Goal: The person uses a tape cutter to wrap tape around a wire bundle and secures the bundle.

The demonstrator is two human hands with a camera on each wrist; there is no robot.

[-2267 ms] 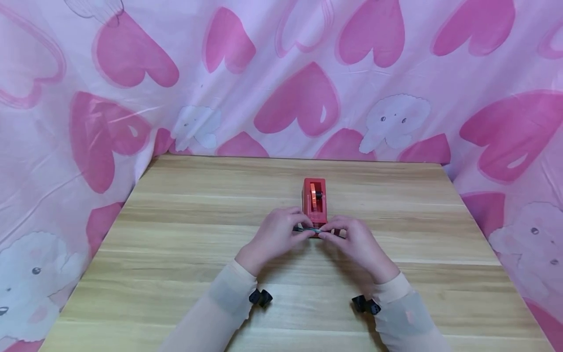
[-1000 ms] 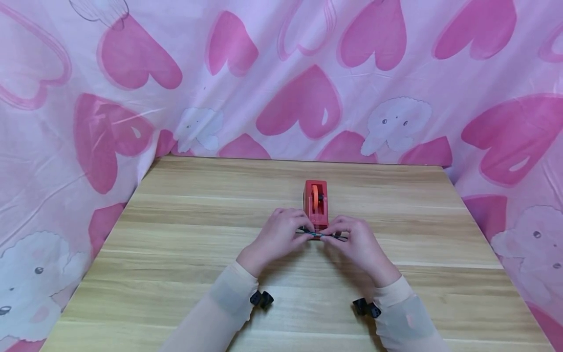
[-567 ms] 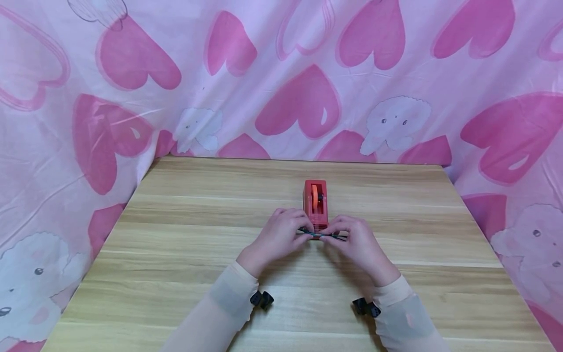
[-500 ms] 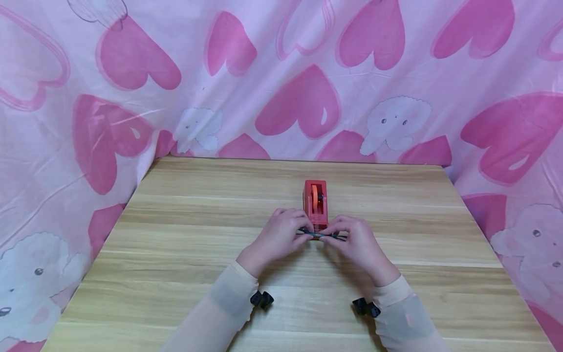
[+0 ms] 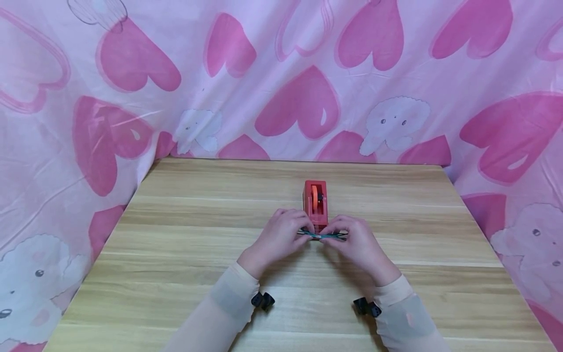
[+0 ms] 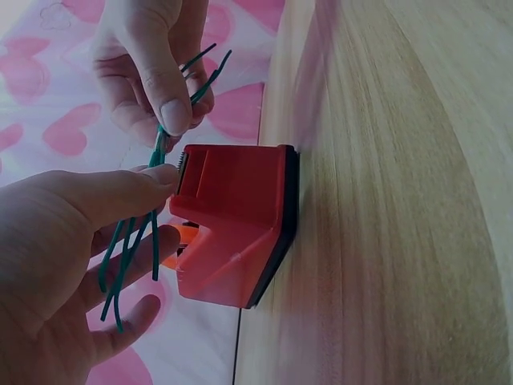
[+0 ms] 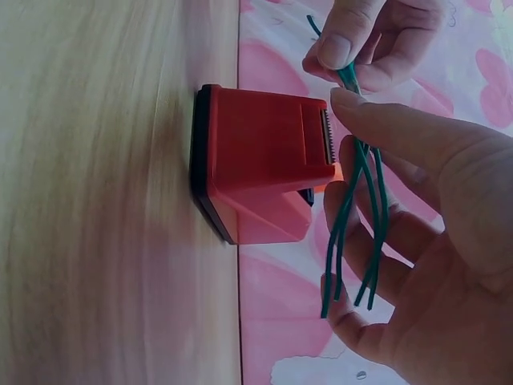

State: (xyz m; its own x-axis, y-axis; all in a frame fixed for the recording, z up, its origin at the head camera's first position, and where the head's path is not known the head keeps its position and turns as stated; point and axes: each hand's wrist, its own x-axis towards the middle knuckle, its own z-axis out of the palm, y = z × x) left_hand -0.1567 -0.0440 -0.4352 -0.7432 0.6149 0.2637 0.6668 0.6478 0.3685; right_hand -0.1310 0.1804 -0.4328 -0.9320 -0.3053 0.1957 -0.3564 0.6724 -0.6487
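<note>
A bundle of thin green wires (image 5: 318, 236) stretches between my two hands just in front of a red tape dispenser (image 5: 315, 203). Thumb and fingers of my left hand (image 5: 278, 233) pinch one side of its middle, and my right hand (image 5: 358, 242) pinches the other side close by. A short shiny band, perhaps clear tape, shows around the wires (image 6: 160, 147) between the thumbs in the left wrist view. Loose wire ends (image 7: 353, 241) fan out past the fingers on both sides. The dispenser's toothed cutting edge (image 7: 328, 136) faces the hands.
An orange tape roll (image 5: 314, 197) sits inside the dispenser. Everything rests on a wood-grain table (image 5: 211, 195). A pink curtain with hearts (image 5: 299, 102) hangs along its back and sides. Small black cameras (image 5: 263, 300) are strapped to both wrists.
Both hands stay nearly in place, still pinching the bundle. The wires have turned slightly between the fingertips, and more of the green strands shows between them now.
</note>
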